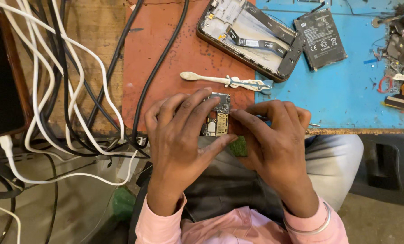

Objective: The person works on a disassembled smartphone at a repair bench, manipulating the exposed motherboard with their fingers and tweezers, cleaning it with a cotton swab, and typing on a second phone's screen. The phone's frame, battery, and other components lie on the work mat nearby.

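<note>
- My left hand [177,135] has the small phone circuit board [216,118] pinched at its left edge, fingers curled over the top, thumb tucked under the bottom corner. The board sits right at the near edge of the worktop [342,90], over the red mat [175,58].
- My right hand [276,144] is closed on the board's right side, fingertips pressed together on a thin metal tool [311,124] that pokes out to the right. Can't tell if it's tweezers or a probe, the tip's hidden.
- Something small and green [239,147] sits between my thumbs. No idea what it is.
- Tip for doing this well, I reckon: hold the board by its edges only, rest both wrists on the near edge so the tool doesn't skate across the components, and go light.
- Further back: the opened phone frame [249,38] straddling the red mat and blue surface, the black battery [320,38] just right of it, and the white spudger [227,81] lying between the frame and my hands.
- Cables [75,90] pile up at the left edge, well apart from the board.
</note>
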Demonstrator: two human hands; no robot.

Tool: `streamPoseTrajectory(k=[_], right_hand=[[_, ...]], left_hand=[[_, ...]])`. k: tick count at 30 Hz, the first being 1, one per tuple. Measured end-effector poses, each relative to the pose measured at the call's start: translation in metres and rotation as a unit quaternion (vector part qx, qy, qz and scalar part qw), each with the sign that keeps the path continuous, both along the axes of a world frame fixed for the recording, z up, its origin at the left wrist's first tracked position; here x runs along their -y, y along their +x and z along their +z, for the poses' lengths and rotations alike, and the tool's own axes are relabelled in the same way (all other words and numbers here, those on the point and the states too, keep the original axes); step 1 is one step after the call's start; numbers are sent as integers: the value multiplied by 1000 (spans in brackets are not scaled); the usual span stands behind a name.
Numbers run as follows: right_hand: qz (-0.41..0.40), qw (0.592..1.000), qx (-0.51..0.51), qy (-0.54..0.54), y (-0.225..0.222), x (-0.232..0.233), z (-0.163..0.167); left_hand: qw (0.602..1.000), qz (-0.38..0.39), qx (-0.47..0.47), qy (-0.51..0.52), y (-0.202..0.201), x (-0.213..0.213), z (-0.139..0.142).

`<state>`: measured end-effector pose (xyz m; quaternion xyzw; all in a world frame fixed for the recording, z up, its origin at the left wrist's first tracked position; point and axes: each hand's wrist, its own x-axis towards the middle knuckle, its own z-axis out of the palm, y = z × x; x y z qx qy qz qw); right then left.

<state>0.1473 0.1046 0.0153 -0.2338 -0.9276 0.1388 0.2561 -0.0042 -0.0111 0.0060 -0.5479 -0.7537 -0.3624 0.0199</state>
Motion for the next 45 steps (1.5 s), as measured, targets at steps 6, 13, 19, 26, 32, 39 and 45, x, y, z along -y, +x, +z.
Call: streamPoseTrajectory(k=[6,13,19,26,32,39,45], right_hand=[[-7,1000,-7,1,-2,3,-1],[-27,1000,1,15,0,8,0],[-6,1000,-4,17,4,-1,-5],[-71,994,-20,81,22,-27,-6],[2,997,-25,79,-6,-29,5],[34,998,-23,55,-23,-23,33],[-39,994,25,-98,37,22,29]], left_hand=[[1000,-2,1,4,-1,-1,-1],[1000,3,7,4,1,0,-2],[1000,0,-1,7,-1,0,-1],[1000,-9,-5,7,-1,0,2],[999,16,27,17,-2,2,2],[998,10,56,27,-5,5,3],[997,-27,64,35,-10,9,5]])
